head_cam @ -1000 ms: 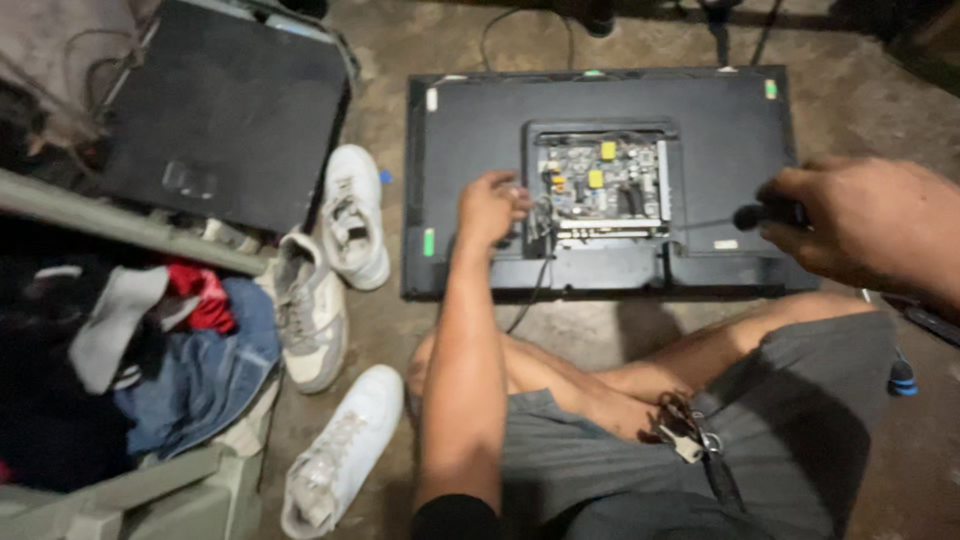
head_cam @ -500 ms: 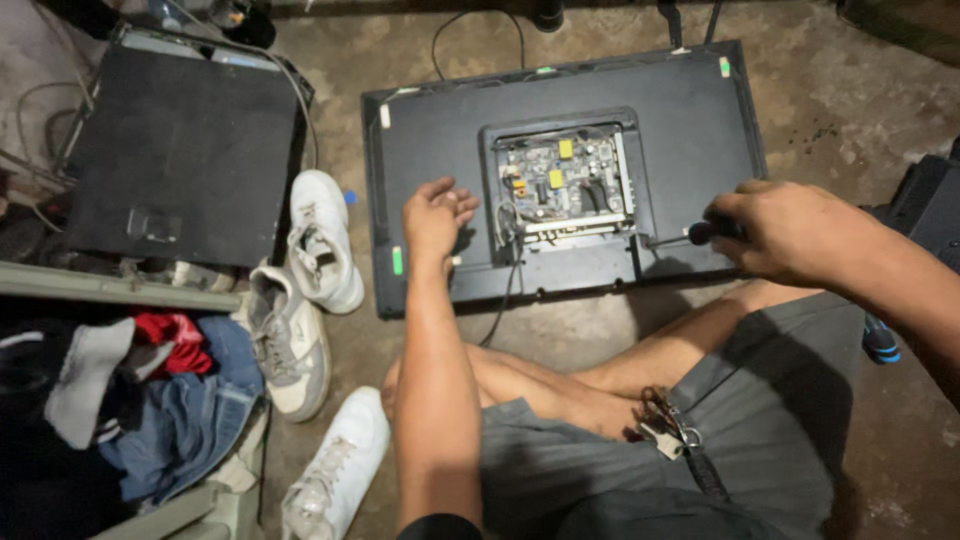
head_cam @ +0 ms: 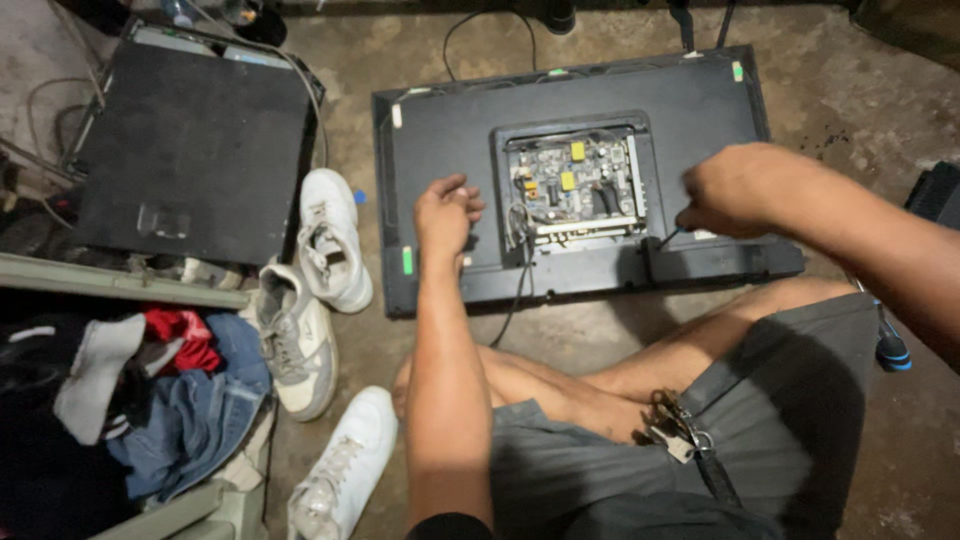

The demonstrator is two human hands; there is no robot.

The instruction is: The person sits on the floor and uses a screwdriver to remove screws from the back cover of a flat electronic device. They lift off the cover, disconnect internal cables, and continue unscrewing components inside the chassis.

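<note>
- Because the person sits cross-legged on the concrete floor [head_cam: 600, 345], the grey shorts [head_cam: 760, 440] and a bunch of keys [head_cam: 675, 432] clipped at the waist fill the near edge of the view, and the work lies just beyond the knees.
- Left of the legs, white sneakers [head_cam: 325, 245] lie loose beside a heap of clothes [head_cam: 160, 390], pushed out of the working space.
- Resting on the back panel, the left hand [head_cam: 447, 212] has its fingers curled together and pressed down near the opening, apparently to steady the set; it clamps nothing that I can see.
- Across the opening, the right hand [head_cam: 735, 190] has its grip closed on a thin screwdriver [head_cam: 668, 237], tip angled down to the lower right edge of the recess.
- Face down on the floor lies the flat television [head_cam: 450, 130], rear cover off so the circuit board [head_cam: 575, 180] is exposed.
- Farther left sits a second dark panel [head_cam: 190, 150], set aside.
</note>
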